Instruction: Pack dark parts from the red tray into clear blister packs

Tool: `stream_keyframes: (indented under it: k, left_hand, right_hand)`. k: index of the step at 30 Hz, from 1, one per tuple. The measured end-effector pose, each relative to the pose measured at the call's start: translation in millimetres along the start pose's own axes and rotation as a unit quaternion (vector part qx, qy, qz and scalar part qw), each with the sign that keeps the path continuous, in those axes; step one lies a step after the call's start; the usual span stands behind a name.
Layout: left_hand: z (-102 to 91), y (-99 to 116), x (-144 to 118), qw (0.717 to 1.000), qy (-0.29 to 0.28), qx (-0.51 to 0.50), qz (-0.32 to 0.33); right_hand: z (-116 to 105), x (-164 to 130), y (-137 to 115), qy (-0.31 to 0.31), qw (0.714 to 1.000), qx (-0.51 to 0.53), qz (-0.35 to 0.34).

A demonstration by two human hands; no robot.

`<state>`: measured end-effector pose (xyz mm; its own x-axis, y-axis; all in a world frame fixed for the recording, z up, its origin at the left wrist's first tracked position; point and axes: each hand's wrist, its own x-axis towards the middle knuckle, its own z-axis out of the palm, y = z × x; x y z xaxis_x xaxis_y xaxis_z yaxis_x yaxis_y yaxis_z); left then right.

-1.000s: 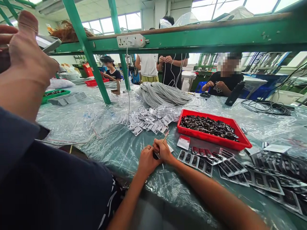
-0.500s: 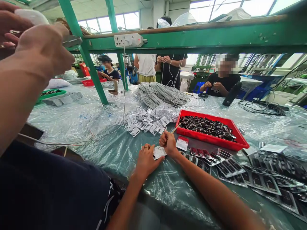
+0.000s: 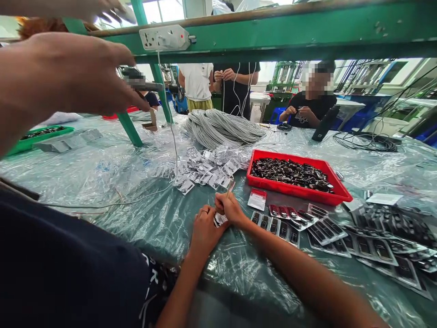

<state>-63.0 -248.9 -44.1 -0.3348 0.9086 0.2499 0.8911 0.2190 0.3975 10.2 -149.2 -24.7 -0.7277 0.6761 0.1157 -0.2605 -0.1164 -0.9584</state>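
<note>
My left hand [image 3: 204, 231], a ring on one finger, rests on the plastic-covered table [image 3: 102, 182] and pinches a small clear packet [image 3: 218, 220]. My right hand [image 3: 229, 207] sits right against it, fingers closed around a thin stick [image 3: 231, 187] that points up and away, and also touches the packet. Just right of my hands lie rows of packaged black parts [image 3: 283, 228] and a small red-and-white card [image 3: 256, 199].
A red tray [image 3: 297, 192] of dark small parts stands behind the rows. Loose silvery packets [image 3: 205, 171] and a grey cable coil [image 3: 221, 130] lie further back. A nearby person's hand [image 3: 68, 77] fills the upper left. A green frame post [image 3: 129, 130] and other workers stand beyond.
My right hand has come back from near the tray to meet my left hand over the packet. The nearby person's hand has swung right across the upper left.
</note>
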Motion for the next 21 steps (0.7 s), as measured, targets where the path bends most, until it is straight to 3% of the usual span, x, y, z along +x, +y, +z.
stream_keyframes:
  k: [8, 10, 14, 16, 21]
  left_hand:
    - [1.2, 5.0, -3.4, 0.998, 0.008, 0.048, -0.026]
    - [-0.2, 6.8, -3.5, 0.998, 0.004, 0.050, -0.027]
    - [-0.7, 9.9, 0.0, 0.997, 0.004, 0.069, -0.027]
    - [2.0, 9.7, 4.7, 0.998, 0.007, 0.058, -0.010]
    - [14.0, 3.3, 16.3, 0.998, -0.015, -0.031, 0.057]
  right_hand:
    - [-14.1, -7.3, -21.1, -0.157, 0.978, 0.033, 0.135]
    - [-20.4, -1.5, -21.5, -0.096, 0.985, 0.070, 0.127]
    - [-34.4, 10.3, -17.9, 0.112, 0.983, 0.144, 0.001]
    - [-37.1, 13.3, -14.2, 0.146, 0.978, 0.145, -0.035]
    - [-30.5, 15.3, -5.4, 0.157, 0.976, 0.138, -0.067]
